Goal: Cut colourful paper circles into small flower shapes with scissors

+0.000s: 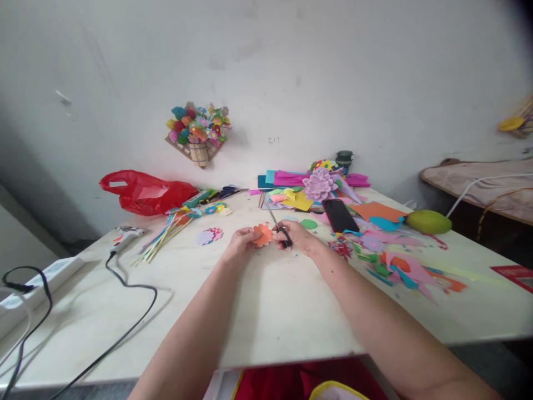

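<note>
My left hand (239, 240) pinches an orange flower-shaped paper cutout (262, 234) just above the white table (266, 316). My right hand (296, 235) is closed around the black handles of a pair of scissors (277, 223), whose blades point up and away beside the cutout. Both hands are close together near the middle of the table.
Coloured paper sheets, scraps and a purple paper flower (320, 184) lie at the right with a black phone (339, 215) and a green mango (428, 221). A red plastic bag (145, 192), sticks, a glue gun (125, 236) and its black cable are at the left.
</note>
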The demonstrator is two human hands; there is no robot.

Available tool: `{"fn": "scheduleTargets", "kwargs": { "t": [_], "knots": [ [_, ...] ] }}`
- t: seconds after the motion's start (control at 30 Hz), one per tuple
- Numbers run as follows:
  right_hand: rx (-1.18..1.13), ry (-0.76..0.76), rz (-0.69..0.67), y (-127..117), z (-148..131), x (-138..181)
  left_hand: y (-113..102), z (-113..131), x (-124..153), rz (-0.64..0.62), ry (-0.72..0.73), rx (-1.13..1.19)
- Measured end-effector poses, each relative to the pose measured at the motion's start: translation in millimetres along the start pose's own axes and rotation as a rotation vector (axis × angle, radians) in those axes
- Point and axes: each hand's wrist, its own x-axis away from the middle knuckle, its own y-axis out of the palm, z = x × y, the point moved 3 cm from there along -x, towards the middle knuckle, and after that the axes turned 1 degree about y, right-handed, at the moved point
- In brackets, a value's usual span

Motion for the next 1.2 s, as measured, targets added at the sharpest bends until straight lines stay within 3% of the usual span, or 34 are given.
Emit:
{"fn": "scheduleTargets", "kwargs": {
  "t": [0.33, 0.67, 1.0, 1.2],
  "knots": [
    [0.263, -0.023, -0.286, -11.5, -0.8, 5.2, -3.5, 5.9, 0.6, 0.073, 0.041, 0.075],
    [0.255, -0.076, -0.178, -13.6, -5.9, 7.6, -10.3, 1.1, -3.3, 0.020, -0.002, 0.147],
    [0.305, -0.042, -0.336, -9.7, -3.1, 7.2, -12.2, -0.4, -4.8, 0.053, -0.004, 0.113],
    [0.329, -0.041, -0.344, -10.1, -0.2, 5.8, -14.6, -2.6, -6.6, 0.072, 0.008, 0.118]
  ]
}}
